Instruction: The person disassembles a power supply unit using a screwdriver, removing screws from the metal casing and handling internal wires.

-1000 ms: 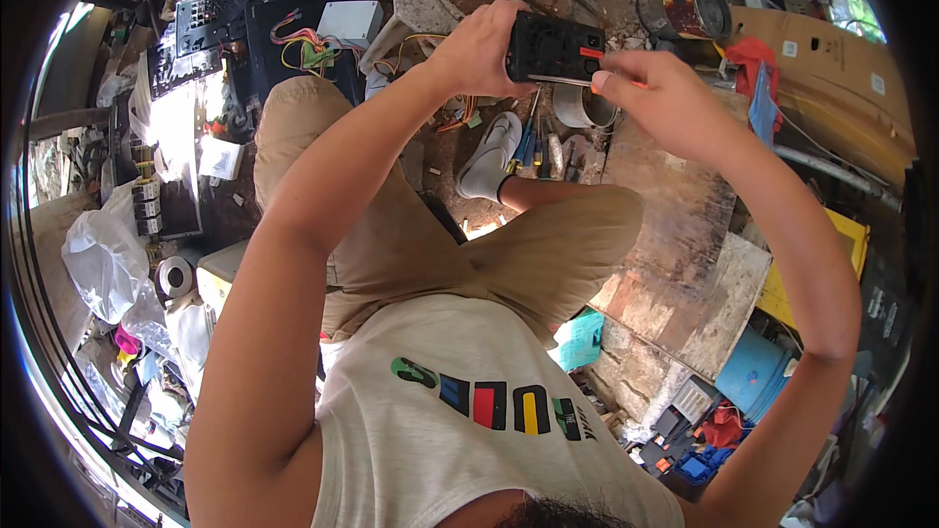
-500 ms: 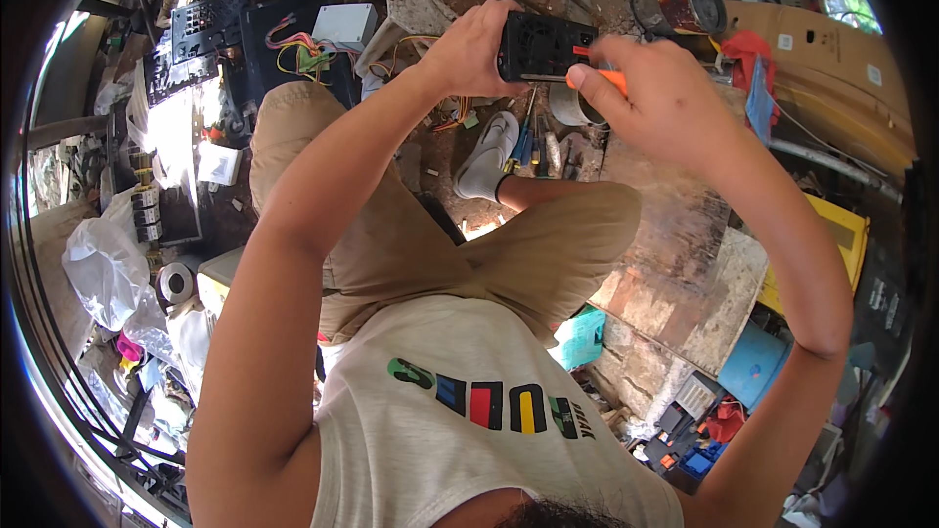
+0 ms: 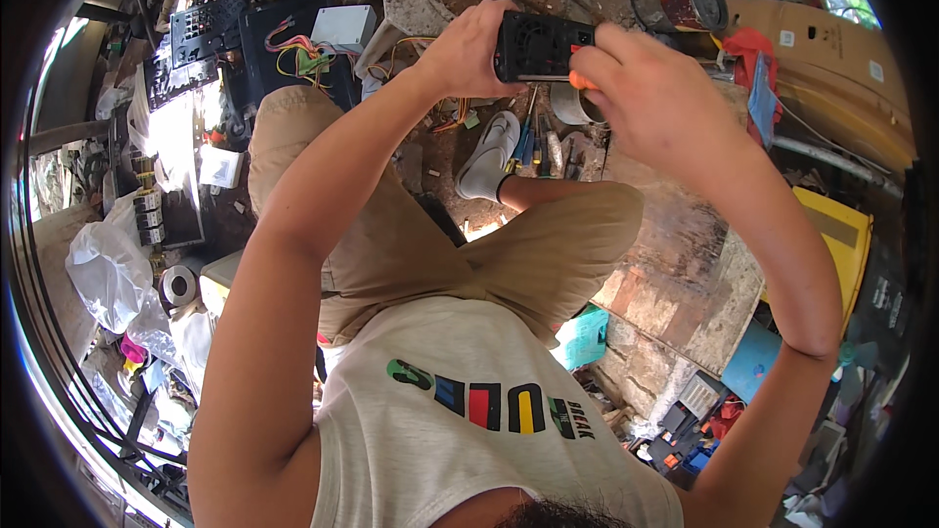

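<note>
My left hand (image 3: 477,49) grips the left end of a black power supply unit (image 3: 538,47), with a round fan grille and a red part on its face. The unit is held up above the floor, beyond my knees. My right hand (image 3: 650,83) is closed around the orange handle of a screwdriver (image 3: 583,81), at the unit's right end. Most of the handle is hidden by my fingers, and I cannot make out where the tip sits. Coloured wires (image 3: 452,117) show below the unit.
On the floor between my legs lie several hand tools (image 3: 536,145). A grey metal box with coloured wires (image 3: 342,27) stands to the left. At the far right are a dark paint can (image 3: 679,4) and a cardboard box (image 3: 822,51). A wooden board (image 3: 675,235) lies right of my knee.
My right hand has turned and closed further over the orange handle, so less of it shows. The power supply unit has shifted slightly left in my left hand's grip.
</note>
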A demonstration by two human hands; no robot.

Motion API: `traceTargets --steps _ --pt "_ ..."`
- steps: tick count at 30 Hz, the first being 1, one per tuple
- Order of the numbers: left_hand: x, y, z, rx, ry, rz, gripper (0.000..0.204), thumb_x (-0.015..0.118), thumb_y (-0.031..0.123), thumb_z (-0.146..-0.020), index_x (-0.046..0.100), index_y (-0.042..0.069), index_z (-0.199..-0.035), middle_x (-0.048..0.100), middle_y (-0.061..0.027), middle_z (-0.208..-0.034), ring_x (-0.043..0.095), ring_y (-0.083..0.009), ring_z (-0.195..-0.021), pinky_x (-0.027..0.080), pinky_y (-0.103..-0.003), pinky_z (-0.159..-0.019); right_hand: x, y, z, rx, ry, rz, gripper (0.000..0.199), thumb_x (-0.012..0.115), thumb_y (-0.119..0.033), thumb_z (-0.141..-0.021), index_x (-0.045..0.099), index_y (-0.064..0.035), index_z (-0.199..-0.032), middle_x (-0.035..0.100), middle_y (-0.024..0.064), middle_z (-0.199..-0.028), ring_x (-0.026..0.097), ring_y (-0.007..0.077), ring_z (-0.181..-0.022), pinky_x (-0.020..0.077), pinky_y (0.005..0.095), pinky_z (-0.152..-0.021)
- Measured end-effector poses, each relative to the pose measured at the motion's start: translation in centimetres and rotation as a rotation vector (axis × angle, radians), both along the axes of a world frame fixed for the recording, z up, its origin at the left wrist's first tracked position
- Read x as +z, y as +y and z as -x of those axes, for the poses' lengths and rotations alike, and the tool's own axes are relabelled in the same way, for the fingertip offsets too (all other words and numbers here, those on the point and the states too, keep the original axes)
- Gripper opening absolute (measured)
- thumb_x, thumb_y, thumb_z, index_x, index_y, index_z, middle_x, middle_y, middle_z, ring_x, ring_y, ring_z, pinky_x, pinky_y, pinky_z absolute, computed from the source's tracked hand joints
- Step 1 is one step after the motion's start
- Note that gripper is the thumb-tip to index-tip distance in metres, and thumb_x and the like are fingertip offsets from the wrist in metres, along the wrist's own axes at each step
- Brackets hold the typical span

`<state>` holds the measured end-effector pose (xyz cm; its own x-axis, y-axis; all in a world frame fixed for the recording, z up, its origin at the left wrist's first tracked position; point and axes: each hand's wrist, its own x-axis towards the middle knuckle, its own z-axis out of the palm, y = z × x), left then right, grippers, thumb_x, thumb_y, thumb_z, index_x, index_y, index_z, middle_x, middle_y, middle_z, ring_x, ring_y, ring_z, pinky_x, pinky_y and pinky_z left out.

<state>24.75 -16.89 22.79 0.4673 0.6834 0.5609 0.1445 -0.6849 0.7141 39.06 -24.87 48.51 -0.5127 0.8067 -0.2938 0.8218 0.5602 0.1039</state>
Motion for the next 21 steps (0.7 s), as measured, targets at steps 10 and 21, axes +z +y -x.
traceTargets --steps 10,21 --pt "-0.1 0.2 -0.1 -0.011 0.015 0.011 0.097 0.093 0.035 -0.057 0.043 0.002 -0.133 0.056 -0.0205 -0.117 0.057 -0.041 -0.113 0.046 -0.047 -0.1 -0.2 -0.8 -0.5 -0.007 0.04 -0.034 0.014 0.066 -0.009 -0.089 0.063 -0.0068 -0.102 0.058 0.0084 -0.098 0.065 0.032 -0.091 0.0531 0.0441 -0.075" --pt "0.8 -0.2 0.0 -0.029 0.074 0.102 0.096 0.092 0.034 -0.061 0.043 0.003 -0.137 0.056 -0.0189 -0.124 0.055 -0.039 -0.119 0.046 -0.044 -0.103 -4.7 -5.4 -8.7 -0.646 0.668 -0.163 0.028 0.066 -0.01 -0.094 0.068 -0.0029 -0.121 0.068 0.0115 -0.102 0.066 0.02 -0.089 0.0497 0.0283 -0.08"
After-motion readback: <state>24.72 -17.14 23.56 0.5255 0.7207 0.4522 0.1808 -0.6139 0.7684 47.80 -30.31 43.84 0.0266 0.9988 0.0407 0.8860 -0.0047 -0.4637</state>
